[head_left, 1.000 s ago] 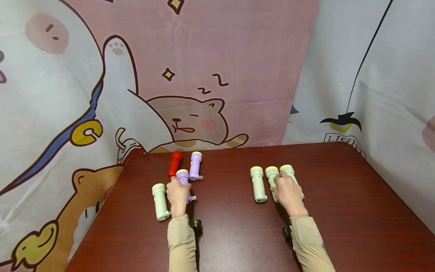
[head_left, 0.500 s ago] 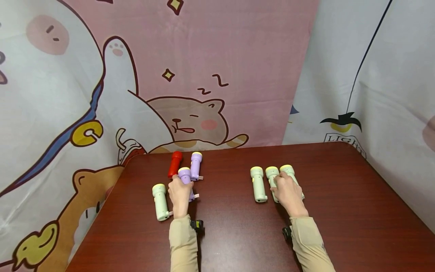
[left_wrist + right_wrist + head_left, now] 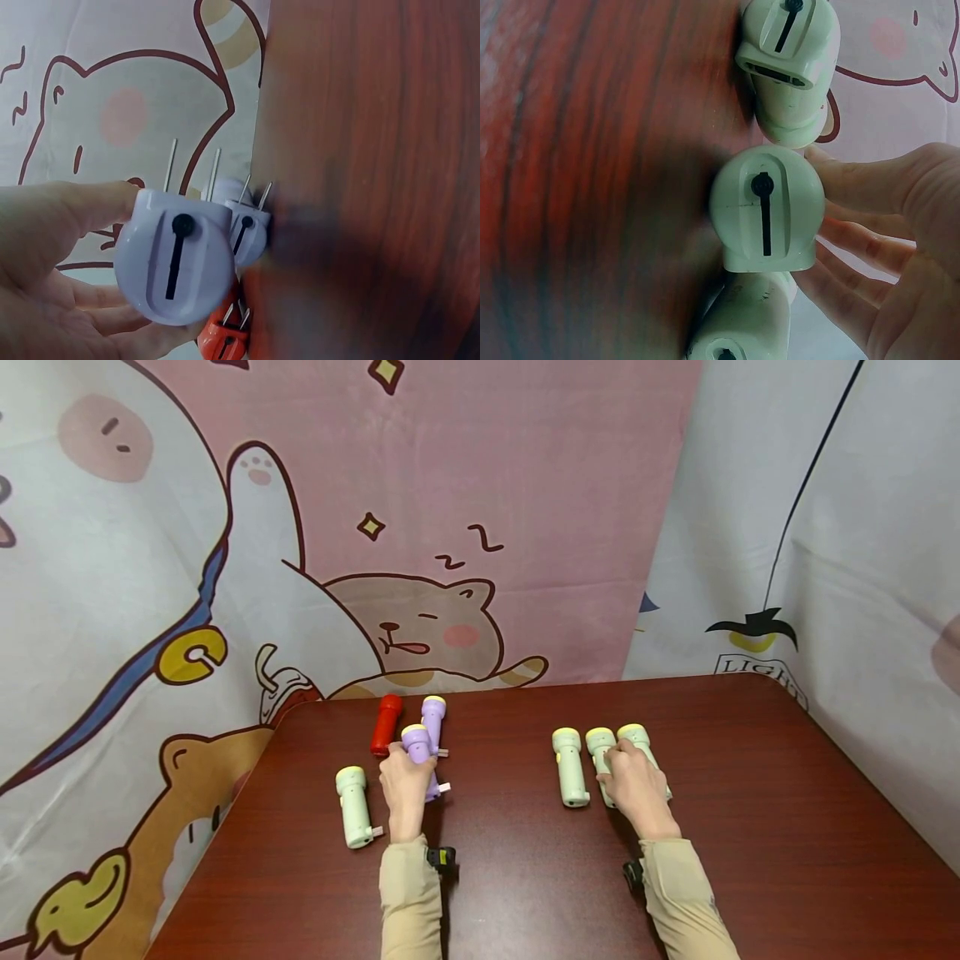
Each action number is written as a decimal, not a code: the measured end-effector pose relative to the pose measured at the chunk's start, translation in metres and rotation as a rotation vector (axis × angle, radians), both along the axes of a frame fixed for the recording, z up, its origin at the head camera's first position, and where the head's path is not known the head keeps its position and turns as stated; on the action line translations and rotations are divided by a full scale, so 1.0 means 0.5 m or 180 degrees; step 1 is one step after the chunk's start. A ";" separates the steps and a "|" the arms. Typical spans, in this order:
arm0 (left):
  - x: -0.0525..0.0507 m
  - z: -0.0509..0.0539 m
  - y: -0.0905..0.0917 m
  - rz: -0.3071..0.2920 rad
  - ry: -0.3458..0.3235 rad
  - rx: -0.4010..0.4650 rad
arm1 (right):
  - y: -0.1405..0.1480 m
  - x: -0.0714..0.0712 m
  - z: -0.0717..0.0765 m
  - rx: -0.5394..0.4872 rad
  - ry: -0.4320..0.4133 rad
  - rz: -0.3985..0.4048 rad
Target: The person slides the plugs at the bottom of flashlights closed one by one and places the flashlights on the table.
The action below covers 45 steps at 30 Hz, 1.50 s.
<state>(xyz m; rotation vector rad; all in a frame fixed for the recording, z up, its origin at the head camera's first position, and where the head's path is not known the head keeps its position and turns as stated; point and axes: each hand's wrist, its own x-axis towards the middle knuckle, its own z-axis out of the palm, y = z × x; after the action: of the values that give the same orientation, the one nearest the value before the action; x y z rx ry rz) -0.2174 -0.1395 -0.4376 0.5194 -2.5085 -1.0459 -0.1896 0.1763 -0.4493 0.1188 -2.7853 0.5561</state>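
Observation:
My left hand point(image 3: 406, 785) grips a purple flashlight point(image 3: 417, 745); in the left wrist view its end point(image 3: 177, 259) shows two metal prongs, with the thumb and fingers curled about the body. A second purple flashlight point(image 3: 433, 713) lies just behind it, a red one point(image 3: 386, 725) to the left. My right hand point(image 3: 637, 785) holds the middle one of three pale green flashlights point(image 3: 600, 741). Its thumb and fingers lie around that flashlight point(image 3: 766, 210) in the right wrist view. The neighbours stand close on either side, one point(image 3: 570, 768) left and one point(image 3: 636, 735) right.
Another pale green flashlight point(image 3: 354, 807) with its prongs out lies left of my left hand. The brown table point(image 3: 510, 877) reaches back to a printed cloth point(image 3: 570, 527) with cartoon animals.
My left hand has moved right and slightly back with the purple flashlight, away from the pale green one on the left. The right hand has stayed in place.

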 end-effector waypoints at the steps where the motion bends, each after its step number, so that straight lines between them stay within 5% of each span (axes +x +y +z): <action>1: 0.000 -0.001 0.003 -0.0002 0.0035 0.0011 | 0.000 0.000 0.000 0.0001 0.0003 0.0001; 8: -0.002 -0.006 0.025 -0.0027 0.0277 0.0033 | 0.000 0.000 -0.001 0.0004 0.0022 0.0008; 27: -0.008 -0.020 0.074 -0.0204 0.0209 0.0193 | 0.000 0.000 -0.001 0.0013 0.0030 0.0003; 45: -0.001 -0.005 0.112 -0.0334 0.0037 0.0477 | -0.002 0.000 0.001 0.0070 0.0135 0.0021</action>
<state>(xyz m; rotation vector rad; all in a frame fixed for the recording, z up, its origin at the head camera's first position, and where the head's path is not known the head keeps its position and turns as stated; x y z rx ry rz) -0.2181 -0.0836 -0.4401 0.4257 -2.4830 -1.2800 -0.1896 0.1753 -0.4490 0.1430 -2.7514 0.5184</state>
